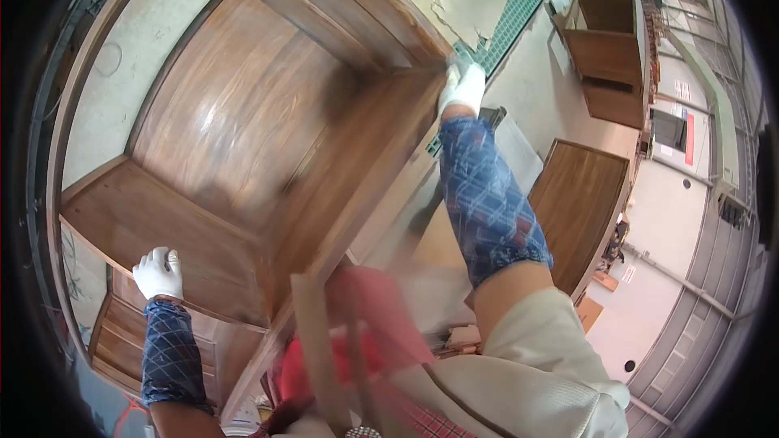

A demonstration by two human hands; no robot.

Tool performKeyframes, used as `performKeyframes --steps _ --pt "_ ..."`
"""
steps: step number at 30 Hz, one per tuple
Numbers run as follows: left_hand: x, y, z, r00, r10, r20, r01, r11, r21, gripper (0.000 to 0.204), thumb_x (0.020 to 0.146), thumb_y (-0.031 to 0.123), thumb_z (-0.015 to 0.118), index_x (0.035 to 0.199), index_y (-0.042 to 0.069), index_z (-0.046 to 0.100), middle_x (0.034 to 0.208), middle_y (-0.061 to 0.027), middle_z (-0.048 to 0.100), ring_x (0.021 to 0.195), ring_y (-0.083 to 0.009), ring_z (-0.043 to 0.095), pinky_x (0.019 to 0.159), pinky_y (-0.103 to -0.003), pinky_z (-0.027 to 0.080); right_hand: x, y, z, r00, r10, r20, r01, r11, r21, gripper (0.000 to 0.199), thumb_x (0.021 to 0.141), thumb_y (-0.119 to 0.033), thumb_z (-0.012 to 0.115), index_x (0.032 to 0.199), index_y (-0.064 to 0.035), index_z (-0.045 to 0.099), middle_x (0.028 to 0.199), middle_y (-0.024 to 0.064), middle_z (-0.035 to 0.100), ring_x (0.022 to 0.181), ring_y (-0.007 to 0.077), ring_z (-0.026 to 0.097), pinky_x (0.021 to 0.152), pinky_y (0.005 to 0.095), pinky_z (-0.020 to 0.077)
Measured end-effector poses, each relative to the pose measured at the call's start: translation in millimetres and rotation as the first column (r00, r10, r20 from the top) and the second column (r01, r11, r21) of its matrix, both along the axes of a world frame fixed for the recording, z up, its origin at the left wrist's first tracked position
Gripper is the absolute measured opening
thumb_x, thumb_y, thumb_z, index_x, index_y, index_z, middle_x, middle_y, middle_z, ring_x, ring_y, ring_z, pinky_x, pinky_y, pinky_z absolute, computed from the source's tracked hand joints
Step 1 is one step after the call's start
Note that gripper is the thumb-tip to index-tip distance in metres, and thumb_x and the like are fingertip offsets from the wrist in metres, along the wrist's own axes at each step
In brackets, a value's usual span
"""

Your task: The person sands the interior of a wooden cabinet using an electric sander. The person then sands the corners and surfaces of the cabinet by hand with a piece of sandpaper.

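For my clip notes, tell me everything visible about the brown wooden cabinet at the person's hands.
The wooden cabinet is brown and grained, with a glossy panel, a slim frame and open gaps. It extends slantwise across the view's left side, partly blurred. The gloved left hand touches a lower board; the gloved right hand touches the far corner. Its support is unclear.

Probably a furniture workshop, judging by the wooden cabinets [235, 97] and metal-framed wall [665, 219].
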State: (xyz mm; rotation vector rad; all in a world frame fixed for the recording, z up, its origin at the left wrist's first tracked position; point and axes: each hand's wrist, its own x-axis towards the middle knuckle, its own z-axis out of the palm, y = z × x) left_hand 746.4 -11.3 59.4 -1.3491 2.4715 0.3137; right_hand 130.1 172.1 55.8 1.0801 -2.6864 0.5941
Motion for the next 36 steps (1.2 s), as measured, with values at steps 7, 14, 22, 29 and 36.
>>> performKeyframes --steps 7,14,22,29,36 --pt "-11 -7 3 0.999 -0.027 0.037 0.025 0.999 0.045 0.016 0.089 0.027 0.059 0.085 0.011 0.064 0.085 -0.009 0.068 0.084 -0.0312 0.063 0.075 -0.047 0.045 39 -53 77 0.886 0.343 0.311 -0.379 0.152 0.913 0.019 0.082 -0.014 0.065 0.1 -0.0161 0.071 0.105 0.0092 0.066 0.102 0.0279 0.063 0.084 0.0399 0.0521" --pt "-9 -1 6 0.998 0.027 0.062 -0.033 0.995 0.096 0.014 0.087 0.023 0.061 0.09 0.01 0.066 0.09 -0.0101 0.069 0.089 -0.0304 0.063 0.081 -0.045 0.044 196 -15 64 0.57 0.361 0.738 -0.805 0.062 0.591 0.023 0.085 -0.012 0.059 0.102 -0.0104 0.074 0.108 0.0139 0.069 0.102 0.0289 0.067 0.089 0.0379 0.0528" --pt "-7 -4 -4 0.992 -0.045 -0.118 0.042 0.999 -0.031 0.01 0.085 0.021 0.062 0.089 0.012 0.063 0.084 -0.009 0.067 0.083 -0.0295 0.063 0.075 -0.043 0.045 121 -81 37 0.709 0.133 0.693 -0.613 -0.369 0.698 0.031 0.085 -0.016 0.061 0.114 -0.0122 0.071 0.119 0.0143 0.067 0.11 0.0297 0.065 0.091 0.0403 0.0533" --pt "-3 -6 -1 0.997 0.029 -0.074 -0.028 1.0 0.012 0.01 0.084 0.018 0.064 0.092 0.012 0.065 0.089 -0.006 0.068 0.087 -0.0279 0.063 0.078 -0.041 0.045 365 -27 23 0.383 0.039 0.923 -0.882 -0.281 0.378 0.029 0.085 -0.017 0.063 0.113 -0.0152 0.07 0.12 0.0142 0.066 0.112 0.0315 0.063 0.094 0.0415 0.0517" --pt "-3 -1 -13 0.981 0.023 -0.193 -0.026 0.999 -0.018 0.006 0.081 0.017 0.063 0.086 0.013 0.063 0.083 -0.0056 0.066 0.085 -0.0269 0.062 0.077 -0.041 0.044 93 -76 19 0.7 0.318 0.639 -0.437 -0.517 0.736 0.027 0.083 -0.011 0.065 0.109 -0.0108 0.072 0.115 0.011 0.069 0.106 0.0282 0.067 0.09 0.0365 0.0548"
